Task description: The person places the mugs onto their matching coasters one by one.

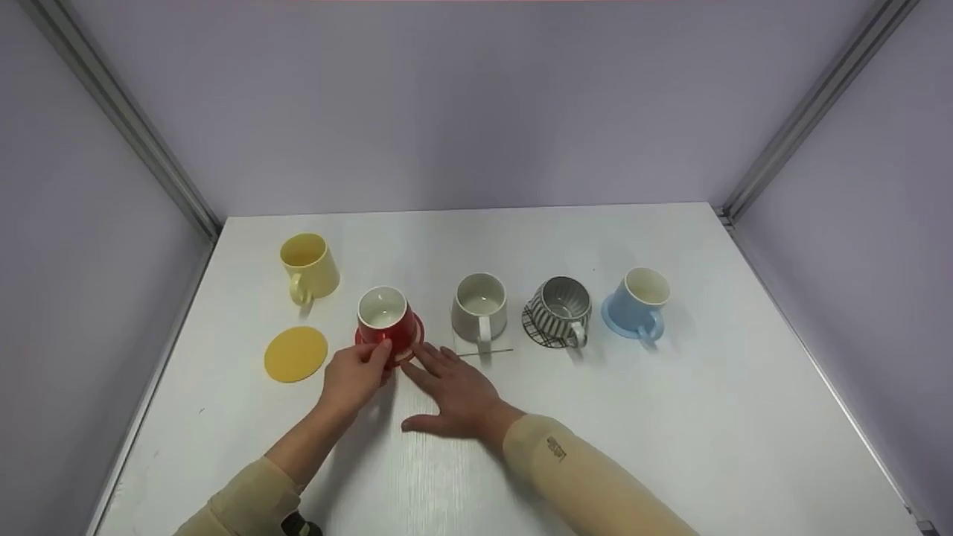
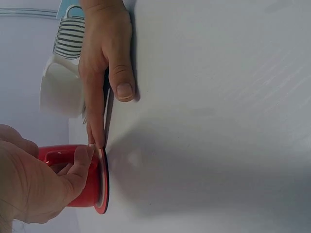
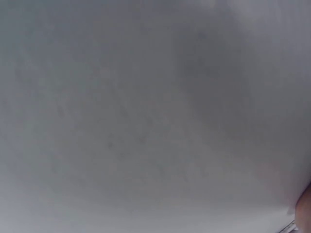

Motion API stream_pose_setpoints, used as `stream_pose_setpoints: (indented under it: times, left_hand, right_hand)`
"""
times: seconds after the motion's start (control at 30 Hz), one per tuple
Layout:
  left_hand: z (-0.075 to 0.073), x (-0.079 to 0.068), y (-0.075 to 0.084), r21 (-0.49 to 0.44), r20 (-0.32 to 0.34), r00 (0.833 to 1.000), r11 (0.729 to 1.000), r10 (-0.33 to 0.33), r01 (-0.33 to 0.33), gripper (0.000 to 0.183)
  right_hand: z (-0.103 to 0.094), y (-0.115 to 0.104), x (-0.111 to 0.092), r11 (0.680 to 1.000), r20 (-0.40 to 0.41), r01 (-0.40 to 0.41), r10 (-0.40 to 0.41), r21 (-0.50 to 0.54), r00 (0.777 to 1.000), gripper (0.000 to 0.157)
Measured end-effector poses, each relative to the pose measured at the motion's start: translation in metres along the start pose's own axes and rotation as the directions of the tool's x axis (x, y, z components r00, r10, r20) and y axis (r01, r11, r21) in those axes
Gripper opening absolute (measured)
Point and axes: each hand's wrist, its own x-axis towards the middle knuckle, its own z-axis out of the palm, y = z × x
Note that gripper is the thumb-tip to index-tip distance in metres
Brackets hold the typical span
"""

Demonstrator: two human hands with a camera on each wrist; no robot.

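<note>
A red mug point(image 1: 398, 331) with a white inside stands on a round red coaster point(image 1: 419, 336), its handle towards the person. My left hand point(image 1: 356, 376) pinches that handle; the left wrist view shows thumb and fingers around it point(image 2: 58, 179). With fingers spread and straight, my right hand point(image 1: 461, 391) lies low over the table, its fingertips touching the coaster's right edge. Just beyond those fingers stands a white mug point(image 1: 476, 316) on a thin white coaster point(image 1: 485, 351). Only a sliver of the right hand point(image 3: 303, 213) shows in the right wrist view.
At the left, a yellow mug point(image 1: 316, 272) stands behind a round yellow coaster point(image 1: 295, 354). To the right are a striped mug point(image 1: 558, 316) on a black-lined coaster point(image 1: 536, 335) and a blue mug point(image 1: 636, 307) on a blue coaster point(image 1: 612, 321). Walls border the white table point(image 1: 670, 447).
</note>
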Motion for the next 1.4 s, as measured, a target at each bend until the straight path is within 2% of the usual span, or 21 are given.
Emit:
stream_pose_setpoints:
  times: [0.1, 0.27, 0.47, 0.6, 0.83, 1.0, 1.17, 1.4]
  left_hand:
    - [-0.007, -0.001, 0.003, 0.021, -0.033, 0.999, 1.0, 0.014, -0.014, 0.043]
    - [-0.026, 0.002, 0.005, 0.022, -0.084, 0.996, 1.0, -0.008, 0.01, 0.051]
    - [-0.051, 0.008, 0.012, 0.006, -0.181, 0.983, 0.999, -0.03, 0.032, 0.053]
    - [-0.065, 0.014, 0.014, -0.021, -0.254, 0.966, 0.999, -0.04, 0.036, 0.051]
    - [-0.087, 0.023, 0.015, -0.071, -0.305, 0.948, 0.995, -0.088, 0.069, 0.056]
    - [-0.1, 0.033, 0.015, -0.055, -0.348, 0.936, 0.998, -0.055, 0.039, 0.06]
    - [-0.112, 0.047, 0.013, -0.028, -0.353, 0.935, 0.999, -0.044, 0.036, 0.063]
    - [-0.119, 0.067, 0.006, -0.015, -0.264, 0.962, 0.998, -0.065, 0.063, 0.066]
  right_hand:
    - [-0.001, 0.0, -0.001, 1.0, -0.02, 0.007, -0.008, -0.008, 1.0, 0.098]
    - [-0.002, -0.001, -0.004, 0.999, -0.046, 0.035, -0.034, 0.011, 0.998, 0.098]
    - [-0.002, -0.003, -0.008, 0.997, -0.069, 0.073, -0.074, -0.01, 0.995, 0.093]
    - [-0.005, -0.006, -0.014, 0.998, -0.048, 0.069, -0.068, 0.008, 0.997, 0.088]
    - [-0.019, -0.017, -0.03, 0.991, 0.016, 0.125, -0.125, 0.037, 0.992, 0.084]
    - [-0.024, -0.028, -0.04, 0.982, 0.056, 0.184, -0.185, 0.031, 0.981, 0.082]
    - [-0.026, -0.047, -0.035, 0.967, 0.079, 0.238, -0.245, 0.093, 0.966, 0.081]
    - [-0.02, -0.076, -0.013, 0.957, 0.123, 0.225, -0.249, 0.181, 0.961, 0.084]
